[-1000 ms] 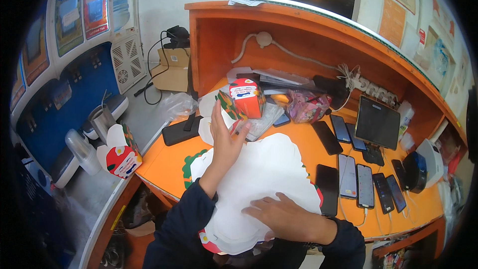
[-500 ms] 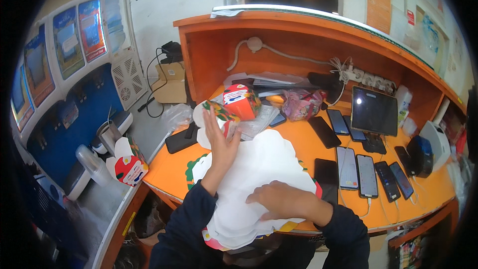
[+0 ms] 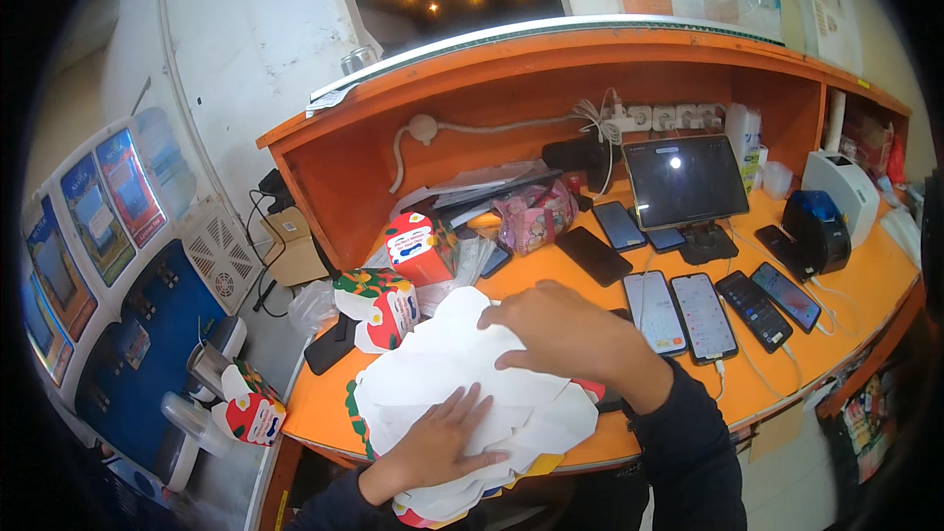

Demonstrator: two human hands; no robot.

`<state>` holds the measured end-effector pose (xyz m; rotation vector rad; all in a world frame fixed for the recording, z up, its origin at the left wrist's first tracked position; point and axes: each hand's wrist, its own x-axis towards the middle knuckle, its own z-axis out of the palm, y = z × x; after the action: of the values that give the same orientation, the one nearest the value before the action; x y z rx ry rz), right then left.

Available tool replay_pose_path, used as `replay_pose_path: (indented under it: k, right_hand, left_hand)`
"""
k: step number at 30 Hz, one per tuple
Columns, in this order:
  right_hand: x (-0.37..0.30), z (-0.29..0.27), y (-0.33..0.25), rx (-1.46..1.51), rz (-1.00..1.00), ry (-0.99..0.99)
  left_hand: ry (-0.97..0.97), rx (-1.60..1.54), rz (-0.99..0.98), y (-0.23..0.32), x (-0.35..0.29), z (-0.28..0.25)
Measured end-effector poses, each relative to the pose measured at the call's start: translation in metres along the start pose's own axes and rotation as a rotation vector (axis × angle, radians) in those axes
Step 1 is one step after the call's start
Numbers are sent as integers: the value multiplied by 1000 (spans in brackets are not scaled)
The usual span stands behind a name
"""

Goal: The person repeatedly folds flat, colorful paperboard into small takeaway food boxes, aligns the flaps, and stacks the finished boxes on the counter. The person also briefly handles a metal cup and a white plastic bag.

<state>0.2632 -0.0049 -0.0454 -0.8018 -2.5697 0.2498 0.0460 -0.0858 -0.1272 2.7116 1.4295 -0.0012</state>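
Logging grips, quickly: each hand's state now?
Left hand: open, palm down on the white carton blanks.
Right hand: open over the same blanks, contact unclear.

beyond the stack (image 3: 418, 393), bare desk (image 3: 532, 269) parts boxes (image 3: 398, 315) from black phone (image 3: 593, 257).

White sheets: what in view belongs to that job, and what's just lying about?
Part of the job:
left hand
right hand
white carton sheets beneath them
folded red cartons, probably

Just lying about, apparently:
phones
tablet
pink pouch
power strip
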Motion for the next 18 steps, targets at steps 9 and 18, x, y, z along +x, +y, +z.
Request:
replay_pose_path:
  k: [9, 18]
  right_hand:
    - [-18, -24, -10, 67, 50, 49]
    - [-33, -22, -11, 89, -65, 204]
  left_hand:
    - [-7, -185, 16, 3, -12, -16]
    - [-140, -234, -104, 3, -2, -31]
